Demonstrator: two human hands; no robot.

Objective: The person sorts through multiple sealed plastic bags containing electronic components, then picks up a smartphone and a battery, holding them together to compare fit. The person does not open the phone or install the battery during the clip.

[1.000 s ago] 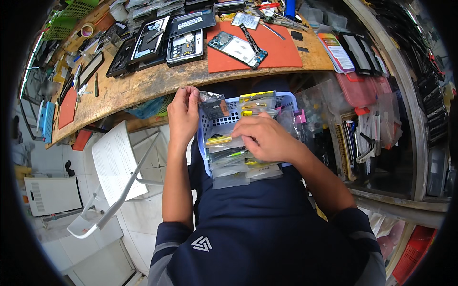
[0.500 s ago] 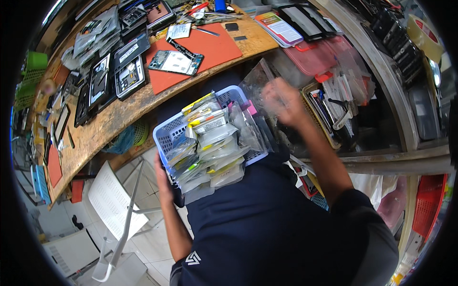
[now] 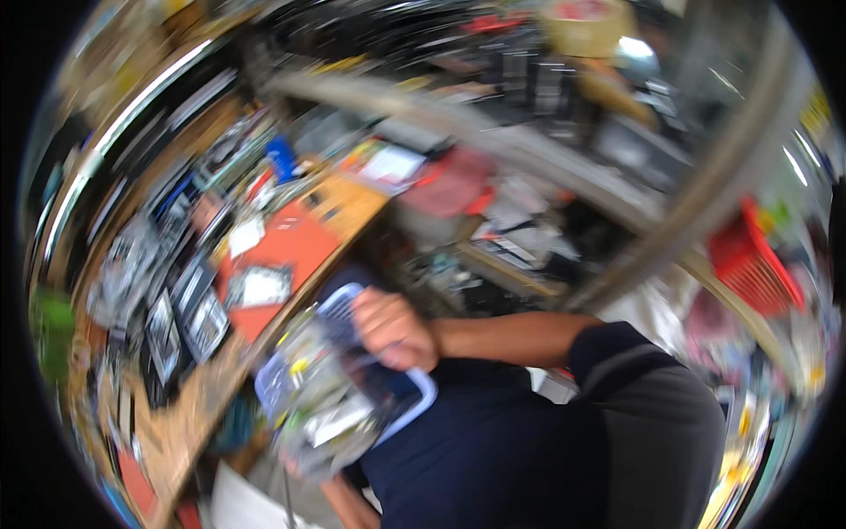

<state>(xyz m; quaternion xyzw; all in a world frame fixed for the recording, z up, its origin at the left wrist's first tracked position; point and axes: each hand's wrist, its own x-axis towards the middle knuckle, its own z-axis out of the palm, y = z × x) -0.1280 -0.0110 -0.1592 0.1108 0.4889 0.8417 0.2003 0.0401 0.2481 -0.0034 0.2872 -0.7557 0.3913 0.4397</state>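
Blue basket [image 3: 425, 403], clear packets [image 3: 328, 392]; right fingers [image 3: 379, 316] curled over basket, left hand [image 3: 319, 479] mostly hidden; cannot tell either grip

Right hand [image 3: 394, 331] blurred, curled; right forearm [image 3: 502, 340] sideways; left forearm [image 3: 351, 502] low.

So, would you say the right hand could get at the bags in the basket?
Probably yes: the right hand is at the basket, and the bags lie uncovered beside it, though blur hides its grip.
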